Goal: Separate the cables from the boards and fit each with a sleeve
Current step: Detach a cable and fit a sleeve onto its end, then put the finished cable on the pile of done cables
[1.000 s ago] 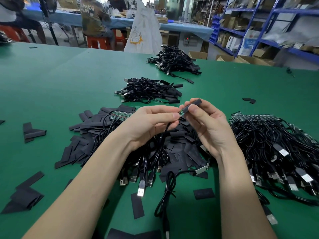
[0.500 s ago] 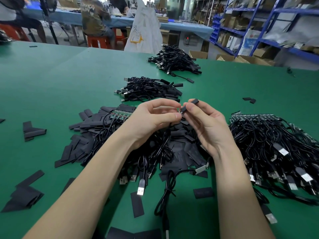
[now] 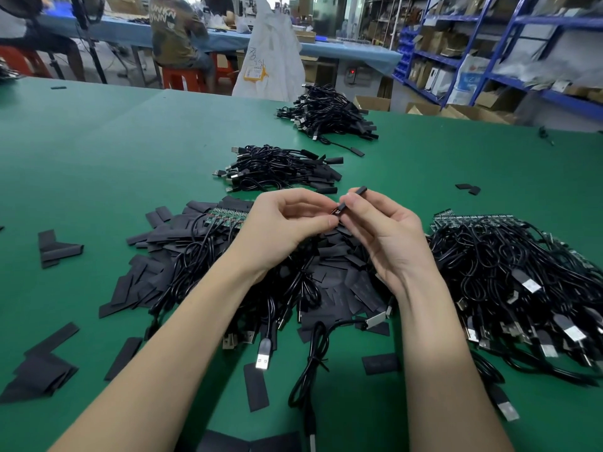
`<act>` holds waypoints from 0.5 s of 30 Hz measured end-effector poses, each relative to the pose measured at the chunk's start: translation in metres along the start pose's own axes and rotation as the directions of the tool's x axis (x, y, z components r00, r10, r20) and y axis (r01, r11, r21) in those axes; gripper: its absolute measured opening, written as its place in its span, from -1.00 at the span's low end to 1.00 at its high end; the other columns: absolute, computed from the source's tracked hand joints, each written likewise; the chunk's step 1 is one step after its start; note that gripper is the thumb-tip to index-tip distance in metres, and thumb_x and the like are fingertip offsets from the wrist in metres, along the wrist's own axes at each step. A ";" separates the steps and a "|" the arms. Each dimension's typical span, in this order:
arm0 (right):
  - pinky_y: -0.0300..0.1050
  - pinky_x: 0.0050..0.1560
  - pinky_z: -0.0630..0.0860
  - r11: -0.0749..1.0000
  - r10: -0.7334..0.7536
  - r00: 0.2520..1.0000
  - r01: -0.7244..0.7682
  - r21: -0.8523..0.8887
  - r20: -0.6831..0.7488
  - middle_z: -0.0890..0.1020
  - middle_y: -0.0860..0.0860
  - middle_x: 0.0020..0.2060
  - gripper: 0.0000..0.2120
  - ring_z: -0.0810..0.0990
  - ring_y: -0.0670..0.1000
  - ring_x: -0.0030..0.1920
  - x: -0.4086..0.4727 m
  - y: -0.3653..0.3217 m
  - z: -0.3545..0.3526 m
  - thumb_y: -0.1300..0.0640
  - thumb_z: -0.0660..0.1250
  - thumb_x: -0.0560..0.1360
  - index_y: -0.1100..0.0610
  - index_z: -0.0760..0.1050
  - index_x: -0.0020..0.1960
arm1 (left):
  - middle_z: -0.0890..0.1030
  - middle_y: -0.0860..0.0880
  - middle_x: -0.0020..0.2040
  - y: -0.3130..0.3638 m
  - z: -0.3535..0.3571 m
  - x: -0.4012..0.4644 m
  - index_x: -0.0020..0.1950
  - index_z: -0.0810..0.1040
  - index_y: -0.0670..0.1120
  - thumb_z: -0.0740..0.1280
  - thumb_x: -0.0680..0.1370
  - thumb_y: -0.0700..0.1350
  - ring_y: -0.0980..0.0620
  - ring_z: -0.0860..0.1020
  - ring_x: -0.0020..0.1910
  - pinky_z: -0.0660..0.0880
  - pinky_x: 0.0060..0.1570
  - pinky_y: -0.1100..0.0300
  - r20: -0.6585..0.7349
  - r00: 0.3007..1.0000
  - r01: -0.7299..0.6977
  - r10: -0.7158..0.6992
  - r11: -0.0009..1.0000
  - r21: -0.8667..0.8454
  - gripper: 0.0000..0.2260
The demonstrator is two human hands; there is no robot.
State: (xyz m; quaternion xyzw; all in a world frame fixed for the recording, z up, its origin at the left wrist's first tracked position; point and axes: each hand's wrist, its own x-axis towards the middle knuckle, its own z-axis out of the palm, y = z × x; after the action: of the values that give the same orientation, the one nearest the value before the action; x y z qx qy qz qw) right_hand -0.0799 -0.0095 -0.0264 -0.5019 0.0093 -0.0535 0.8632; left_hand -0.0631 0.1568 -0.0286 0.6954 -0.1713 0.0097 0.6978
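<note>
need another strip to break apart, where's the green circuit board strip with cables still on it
In the head view, one green board strip lies on the loose black sleeves, just left of the left hand, cables attached.

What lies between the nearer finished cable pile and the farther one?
In the head view, only bare green table separates the nearer pile from the farther pile.

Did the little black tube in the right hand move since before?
Yes. The sleeve has slid toward the left hand, with less of it sticking out past the right hand, judged against the cable pile behind.
</note>
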 end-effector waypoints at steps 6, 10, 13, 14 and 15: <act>-0.26 -0.08 0.63 0.999 0.019 1.000 -0.018 -0.045 0.017 0.75 0.10 -0.11 -0.76 0.74 0.00 -0.07 0.000 0.003 0.001 0.20 0.57 0.28 0.19 0.69 -0.06 | 0.74 -0.06 -0.21 -0.001 0.000 -0.001 -0.06 0.71 -0.17 0.55 0.43 -0.30 0.09 0.69 -0.23 0.56 -0.14 0.33 -0.040 0.999 -0.019 0.021 0.999 0.037 -0.87; -0.26 -0.07 0.62 0.998 0.021 0.999 -0.019 -0.053 0.038 0.76 0.10 -0.09 -0.77 0.75 -0.01 -0.06 -0.001 0.003 0.001 0.17 0.58 0.27 0.14 0.71 -0.08 | 0.74 -0.06 -0.20 0.000 -0.001 -0.001 -0.05 0.67 -0.13 0.56 0.43 -0.29 -0.01 0.72 -0.20 0.60 -0.10 0.28 -0.046 0.997 -0.054 0.056 0.998 0.034 -0.84; -0.23 -0.07 0.63 0.998 -0.030 0.999 0.032 -0.054 0.040 0.75 0.14 -0.10 -0.74 0.74 0.01 -0.07 -0.002 0.002 0.003 0.21 0.57 0.36 0.05 0.70 0.04 | 0.74 -0.07 -0.18 0.000 -0.002 0.000 -0.02 0.63 -0.13 0.56 0.44 -0.26 -0.01 0.72 -0.16 0.60 -0.05 0.25 -0.036 0.996 -0.074 0.076 0.996 0.056 -0.82; -0.22 -0.07 0.63 0.997 -0.050 0.998 0.052 -0.057 0.035 0.75 0.15 -0.09 -0.71 0.74 0.01 -0.06 -0.001 0.003 0.003 0.23 0.55 0.41 0.01 0.68 0.10 | 0.74 -0.06 -0.17 -0.001 -0.002 0.000 -0.04 0.64 -0.13 0.56 0.44 -0.25 0.03 0.71 -0.15 0.59 -0.03 0.24 -0.018 0.996 -0.088 0.089 0.993 0.075 -0.83; -0.22 -0.07 0.63 0.996 -0.065 0.997 0.067 -0.066 0.027 0.75 0.15 -0.09 -0.69 0.74 0.01 -0.06 -0.001 0.003 0.004 0.26 0.52 0.45 0.00 0.66 0.15 | 0.73 -0.06 -0.17 -0.001 -0.001 0.000 -0.05 0.65 -0.15 0.56 0.44 -0.26 0.05 0.70 -0.13 0.59 -0.01 0.23 0.000 0.995 -0.103 0.103 0.990 0.092 -0.84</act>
State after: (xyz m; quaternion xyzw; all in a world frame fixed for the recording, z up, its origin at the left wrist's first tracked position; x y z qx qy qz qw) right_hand -0.0805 -0.0045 -0.0272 -0.5311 -0.0165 -0.0753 0.8438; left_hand -0.0624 0.1580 -0.0299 0.7169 -0.2045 0.0552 0.6642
